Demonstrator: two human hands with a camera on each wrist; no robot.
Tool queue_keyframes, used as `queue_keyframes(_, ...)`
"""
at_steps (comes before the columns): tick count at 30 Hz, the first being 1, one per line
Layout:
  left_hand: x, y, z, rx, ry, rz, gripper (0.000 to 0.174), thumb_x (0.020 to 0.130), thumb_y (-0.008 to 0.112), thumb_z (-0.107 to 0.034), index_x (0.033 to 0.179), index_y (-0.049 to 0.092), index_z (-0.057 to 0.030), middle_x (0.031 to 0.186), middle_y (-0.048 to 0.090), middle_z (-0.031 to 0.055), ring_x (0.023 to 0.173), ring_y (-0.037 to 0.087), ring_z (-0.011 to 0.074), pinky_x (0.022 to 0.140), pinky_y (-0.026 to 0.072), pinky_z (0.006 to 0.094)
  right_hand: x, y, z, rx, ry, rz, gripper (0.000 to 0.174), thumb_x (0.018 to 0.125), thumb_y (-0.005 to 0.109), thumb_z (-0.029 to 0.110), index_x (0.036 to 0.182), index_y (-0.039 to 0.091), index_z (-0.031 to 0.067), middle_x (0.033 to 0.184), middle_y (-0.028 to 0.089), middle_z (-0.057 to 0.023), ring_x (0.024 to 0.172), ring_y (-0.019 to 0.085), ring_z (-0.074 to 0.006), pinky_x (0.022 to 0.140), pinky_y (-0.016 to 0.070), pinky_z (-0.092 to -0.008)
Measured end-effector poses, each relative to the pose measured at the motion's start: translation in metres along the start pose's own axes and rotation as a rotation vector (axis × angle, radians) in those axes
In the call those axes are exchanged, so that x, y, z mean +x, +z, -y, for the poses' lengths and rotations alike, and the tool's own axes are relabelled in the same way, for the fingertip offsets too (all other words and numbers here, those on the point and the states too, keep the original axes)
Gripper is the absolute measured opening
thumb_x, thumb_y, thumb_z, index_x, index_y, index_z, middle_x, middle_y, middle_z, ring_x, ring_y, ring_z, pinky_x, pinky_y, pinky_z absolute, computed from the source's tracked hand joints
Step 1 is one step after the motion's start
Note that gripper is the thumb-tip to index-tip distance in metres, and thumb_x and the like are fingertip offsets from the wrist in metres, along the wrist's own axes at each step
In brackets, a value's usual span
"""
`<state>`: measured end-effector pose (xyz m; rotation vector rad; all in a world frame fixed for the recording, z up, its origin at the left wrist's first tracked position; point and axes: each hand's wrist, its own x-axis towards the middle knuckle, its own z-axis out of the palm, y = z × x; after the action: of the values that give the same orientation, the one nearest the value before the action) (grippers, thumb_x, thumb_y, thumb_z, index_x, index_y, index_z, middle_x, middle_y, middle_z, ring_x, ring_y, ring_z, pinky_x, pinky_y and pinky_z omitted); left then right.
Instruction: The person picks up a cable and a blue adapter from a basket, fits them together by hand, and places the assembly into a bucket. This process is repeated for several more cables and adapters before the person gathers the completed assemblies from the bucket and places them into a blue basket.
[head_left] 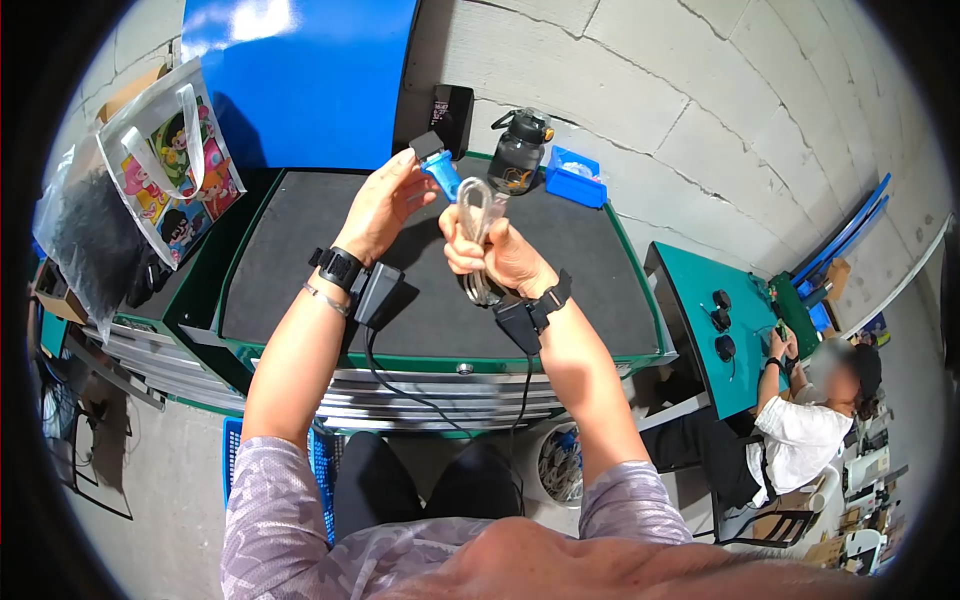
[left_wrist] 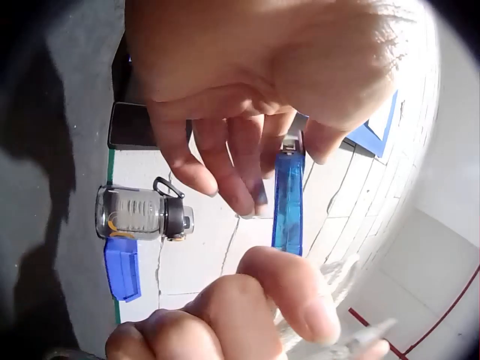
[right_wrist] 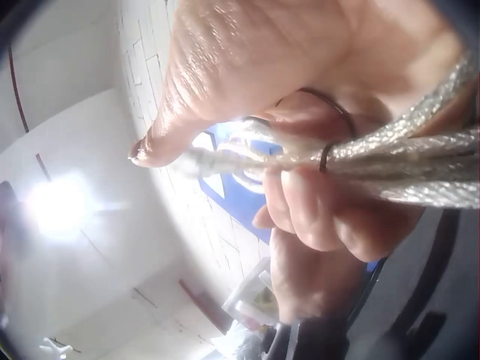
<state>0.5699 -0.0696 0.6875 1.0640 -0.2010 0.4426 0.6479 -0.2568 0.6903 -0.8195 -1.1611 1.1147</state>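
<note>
The right grip point(head_left: 505, 260), in the middle of the head view, curls its fingers round the coiled silvery cable point(head_left: 478, 288), its forearm slanting up and leftward. Just up and left, the left grip point(head_left: 380, 205) pinches the dark end piece point(head_left: 427, 146) by the blue connector point(head_left: 441, 176), its wrist raised and forearm angled up and rightward. Both hands are above the dark-topped table point(head_left: 300, 240); beyond them, in the upper middle, the bottle point(head_left: 516, 155) stands near the blue tray point(head_left: 575, 190).
</note>
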Motion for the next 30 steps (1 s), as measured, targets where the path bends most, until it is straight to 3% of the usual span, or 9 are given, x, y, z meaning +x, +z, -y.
queue_keyframes(2, 0.003, -0.01, 0.004, -0.017, 0.086, 0.011, 0.043, 0.099, 0.054, -0.039, 0.13, 0.055, -0.008, 0.11, 0.066, 0.0076, 0.101, 0.061, 0.015, 0.088, 0.0478, 0.0296, 0.0, 0.006, 0.006, -0.059, -0.04, -0.148, 0.064, 0.078, 0.072, 0.06, 0.102, 0.05, 0.0048, 0.063, 0.037, 0.0082, 0.056, 0.039, -0.0042, 0.055, 0.032, -0.0219)
queue_keyframes(3, 0.0, -0.007, -0.001, -0.008, 0.083, 0.012, 0.041, 0.101, 0.052, -0.035, 0.131, 0.053, -0.0072, 0.115, 0.064, 0.0081, 0.103, 0.061, 0.0158, 0.09, 0.0483, 0.0307, 0.001, 0.005, 0.004, -0.121, -0.091, -0.191, 0.049, 0.089, 0.065, 0.05, 0.102, 0.051, 0.0056, 0.062, 0.037, 0.0073, 0.056, 0.039, -0.0052, 0.056, 0.0328, -0.0223)
queue_keyframes(6, -0.007, 0.004, -0.01, 0.043, 0.092, 0.016, 0.041, 0.101, 0.052, -0.036, 0.129, 0.053, -0.0071, 0.115, 0.064, 0.0073, 0.103, 0.061, 0.0154, 0.09, 0.0481, 0.0315, 0.004, -0.001, 0.003, 0.001, -0.087, -0.28, 0.034, 0.097, 0.059, 0.04, 0.1, 0.052, 0.0075, 0.064, 0.039, 0.0051, 0.055, 0.041, -0.0066, 0.056, 0.0355, -0.0238)
queue_keyframes(13, -0.005, -0.001, -0.007, 0.053, 0.077, -0.02, 0.048, 0.097, 0.058, -0.038, 0.134, 0.051, -0.0077, 0.116, 0.064, 0.0054, 0.101, 0.061, 0.012, 0.09, 0.047, 0.0302, 0.002, 0.0, 0.005, 0.03, 0.006, -0.214, 0.041, 0.103, 0.043, 0.044, 0.104, 0.054, 0.0051, 0.059, 0.04, 0.0046, 0.051, 0.039, -0.0075, 0.053, 0.0318, -0.0237)
queue_keyframes(17, -0.011, 0.01, -0.016, 0.027, 0.033, 0.065, 0.045, 0.099, 0.056, -0.037, 0.135, 0.049, -0.0117, 0.121, 0.062, 0.0025, 0.108, 0.058, 0.012, 0.094, 0.0447, 0.03, 0.001, 0.0, 0.007, 0.088, 0.061, -0.158, 0.044, 0.103, 0.041, 0.045, 0.107, 0.054, 0.0038, 0.058, 0.039, 0.0046, 0.051, 0.038, -0.0077, 0.052, 0.0305, -0.0236)
queue_keyframes(20, -0.005, -0.002, -0.007, 0.025, 0.048, 0.114, 0.043, 0.097, 0.059, -0.033, 0.135, 0.051, -0.0136, 0.119, 0.062, 0.0007, 0.106, 0.058, 0.0103, 0.092, 0.0449, 0.0282, 0.002, 0.002, 0.006, 0.203, 0.071, -0.158, 0.046, 0.102, 0.044, 0.047, 0.109, 0.055, 0.0029, 0.062, 0.043, 0.0036, 0.053, 0.042, -0.0091, 0.053, 0.0325, -0.0236)
queue_keyframes(23, 0.0, -0.011, -0.003, 0.066, 0.075, 0.071, 0.041, 0.096, 0.063, -0.029, 0.133, 0.052, -0.0141, 0.112, 0.062, -0.0018, 0.098, 0.059, 0.0074, 0.087, 0.0461, 0.0253, 0.004, 0.008, 0.003, 0.055, -0.018, -0.386, 0.036, 0.096, 0.062, 0.036, 0.106, 0.057, 0.0018, 0.076, 0.052, -0.0007, 0.061, 0.052, -0.0118, 0.059, 0.044, -0.0269)
queue_keyframes(26, -0.006, -0.001, -0.009, 0.139, 0.083, -0.007, 0.036, 0.094, 0.065, -0.028, 0.126, 0.055, -0.0128, 0.101, 0.06, -0.0044, 0.089, 0.057, 0.0048, 0.082, 0.0464, 0.0226, 0.007, -0.002, 0.0, -0.185, -0.047, -0.388, 0.028, 0.091, 0.07, 0.03, 0.097, 0.056, 0.0069, 0.071, 0.056, 0.0006, 0.062, 0.057, -0.0103, 0.057, 0.0469, -0.0256)
queue_keyframes(30, -0.009, 0.007, -0.015, 0.237, 0.107, -0.06, 0.026, 0.094, 0.066, -0.03, 0.111, 0.058, -0.011, 0.09, 0.055, -0.006, 0.081, 0.053, 0.0028, 0.078, 0.0444, 0.0209, 0.006, 0.0, 0.004, -0.147, -0.045, -0.466, 0.024, 0.091, 0.07, 0.027, 0.091, 0.059, 0.0058, 0.067, 0.056, 0.0, 0.057, 0.056, -0.0095, 0.054, 0.0462, -0.0241)
